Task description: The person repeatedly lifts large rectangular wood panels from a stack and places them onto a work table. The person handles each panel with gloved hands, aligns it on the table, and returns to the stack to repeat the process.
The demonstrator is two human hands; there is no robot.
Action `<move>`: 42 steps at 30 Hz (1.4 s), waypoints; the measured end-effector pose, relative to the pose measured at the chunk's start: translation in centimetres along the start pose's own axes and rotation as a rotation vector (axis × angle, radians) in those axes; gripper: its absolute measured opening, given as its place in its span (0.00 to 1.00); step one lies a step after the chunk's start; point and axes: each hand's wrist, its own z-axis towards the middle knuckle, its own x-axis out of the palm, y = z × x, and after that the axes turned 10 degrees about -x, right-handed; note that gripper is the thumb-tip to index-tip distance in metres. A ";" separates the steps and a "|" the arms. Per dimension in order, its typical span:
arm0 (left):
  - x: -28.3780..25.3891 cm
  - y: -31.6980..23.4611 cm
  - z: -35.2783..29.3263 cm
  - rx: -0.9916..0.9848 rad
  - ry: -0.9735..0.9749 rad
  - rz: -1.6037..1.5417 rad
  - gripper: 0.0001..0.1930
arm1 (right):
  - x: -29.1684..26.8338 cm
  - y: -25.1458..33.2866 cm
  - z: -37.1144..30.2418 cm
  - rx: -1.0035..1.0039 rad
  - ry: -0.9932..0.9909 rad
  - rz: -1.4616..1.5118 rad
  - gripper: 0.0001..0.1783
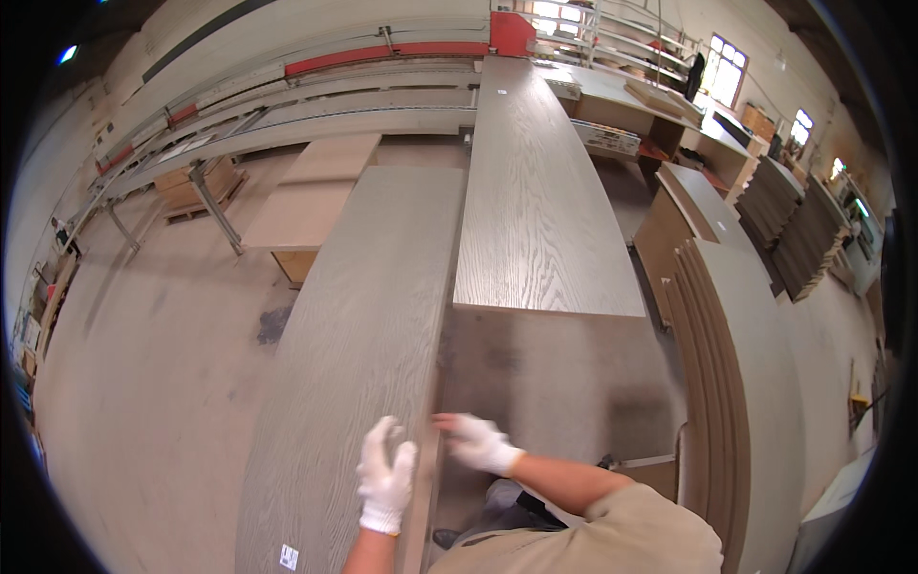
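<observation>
In the head view, we are observing two white-gloved hands at a long grey wood-grain panel (354,335). The panel is lying lengthwise in front of us, running from the lower edge toward the machine with a red beam (402,50); a white label (289,557) is showing near its close end.

Our left hand (384,478) is hovering over or resting on the panel beside its right edge — we cannot tell which — with the fingers half curled and the thumb apart. Our right hand (481,445) is pointing its fingers at that edge from the right; blur is hiding whether it is gripping.

Beyond the right hand, a second grey panel (535,210) is lying alongside, its near end farther from us. Farther right, a stack of boards (712,402) is standing; tan boards (316,187) are lying left of the long panel.
</observation>
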 end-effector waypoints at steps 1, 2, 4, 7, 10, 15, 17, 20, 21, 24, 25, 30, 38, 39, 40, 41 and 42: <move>2.3 -0.5 1.0 -0.141 0.154 -0.188 0.30 | -3.2 -2.2 -3.2 0.100 -0.138 -0.250 0.24; 4.8 -1.4 2.1 -0.254 0.329 -0.283 0.35 | -7.8 -7.4 -7.9 0.528 -0.409 0.156 0.18; 10.0 -2.3 4.5 -0.410 0.585 -0.398 0.42 | -17.4 -10.3 -11.8 0.722 -1.585 1.098 0.23; 18.8 -4.1 7.5 -0.460 0.750 -0.587 0.44 | -30.8 -7.7 -12.5 0.503 -1.565 1.015 0.43; 28.0 -4.7 9.6 -0.694 0.714 -1.081 0.33 | -40.0 -7.3 -13.0 0.409 -1.125 0.899 0.43; 31.8 -6.7 12.0 -0.400 0.580 -0.417 0.22 | -39.9 -12.5 -6.8 0.584 -0.999 0.525 0.32; 31.3 -5.8 13.3 -0.322 0.343 -0.145 0.21 | -36.8 -8.8 -2.5 0.651 -0.910 0.507 0.19; 28.8 -5.6 16.4 -0.573 0.080 -0.516 0.21 | -30.7 -7.2 2.2 0.422 -0.902 0.383 0.13; 27.0 -6.4 17.3 -0.662 -0.014 -0.636 0.22 | -28.8 -5.8 4.3 0.463 -0.838 0.416 0.16; 18.3 -4.3 20.2 -0.375 -0.066 -0.658 0.22 | -21.1 -5.1 8.8 0.439 -0.808 0.748 0.16; 15.0 -3.5 20.6 -0.341 -0.037 -0.848 0.14 | -18.4 -2.4 11.0 0.453 -0.797 0.943 0.21; 1.2 0.1 14.9 -0.253 -0.033 -0.986 0.20 | -13.2 1.6 12.6 0.497 -0.564 1.335 0.19; -16.1 5.6 -7.0 -0.328 -0.260 -0.873 0.33 | -16.4 -3.6 13.8 0.495 -0.919 1.191 0.10; -17.8 6.1 -9.7 -0.328 -0.290 -0.849 0.35 | -15.3 -3.8 12.3 0.501 -0.862 1.260 0.14; -19.3 6.5 -13.2 -0.358 -0.429 -0.801 0.29 | -12.3 -3.5 11.0 0.509 -0.775 1.339 0.18; -20.6 7.5 -16.2 -0.400 -0.536 -0.767 0.25 | -9.8 -1.8 8.8 0.475 -0.737 1.338 0.21; -22.4 8.0 -19.2 -0.459 -0.623 -0.698 0.26 | -6.9 0.7 7.0 0.441 -0.688 1.359 0.25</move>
